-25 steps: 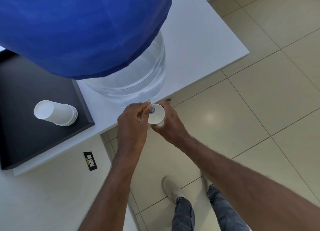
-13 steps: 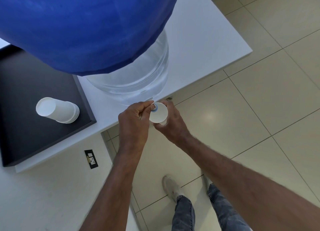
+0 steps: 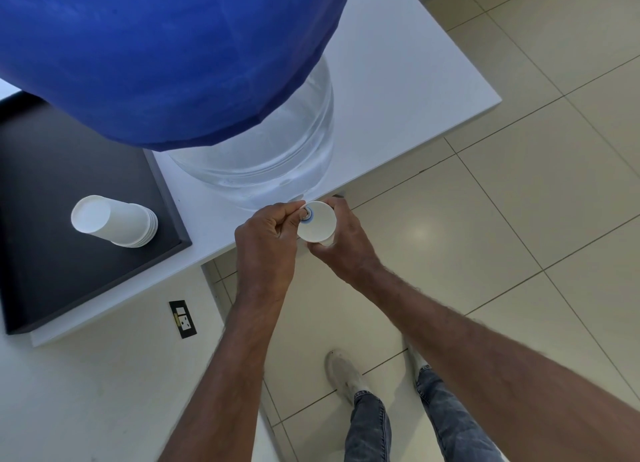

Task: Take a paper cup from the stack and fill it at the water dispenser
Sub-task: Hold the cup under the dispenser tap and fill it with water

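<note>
A large clear water bottle (image 3: 263, 156) with a blue cover (image 3: 166, 53) stands on a white counter (image 3: 398, 80). Its small tap (image 3: 306, 215), ringed in blue, juts over the counter's front edge. My left hand (image 3: 266, 243) pinches the tap. My right hand (image 3: 341, 243) holds a white paper cup (image 3: 318, 224) upright right under the tap. I cannot tell how much water is in the cup. A stack of white paper cups (image 3: 114, 221) lies on its side on a black tray (image 3: 52, 253) to the left.
The counter ends just behind my hands, with beige floor tiles (image 3: 485, 236) beyond. A black wall socket (image 3: 182, 319) sits below the counter on the white front panel. My shoes (image 3: 344, 371) and jeans show at the bottom.
The view has shifted slightly. Both hands stay at the tap with the cup beneath it, in the same grip.
</note>
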### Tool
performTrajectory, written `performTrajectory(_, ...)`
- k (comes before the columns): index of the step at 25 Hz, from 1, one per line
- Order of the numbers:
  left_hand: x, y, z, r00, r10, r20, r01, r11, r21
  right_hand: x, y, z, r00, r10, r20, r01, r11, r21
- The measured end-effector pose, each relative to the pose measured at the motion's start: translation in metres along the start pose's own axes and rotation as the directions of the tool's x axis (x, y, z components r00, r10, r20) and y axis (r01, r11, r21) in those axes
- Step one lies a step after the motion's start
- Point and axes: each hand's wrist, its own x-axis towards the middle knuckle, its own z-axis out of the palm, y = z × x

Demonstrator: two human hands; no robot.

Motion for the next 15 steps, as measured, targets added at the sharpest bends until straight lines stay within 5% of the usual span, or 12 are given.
performTrajectory(15, 0.0001, -0.0018, 0.0002, 1.0, 0.011, 0.0, -0.011, 1.0, -0.002, -0.0029, -0.0001, -0.0004, 1.0, 0.023, -0.007, -0.023, 1.0, -0.009)
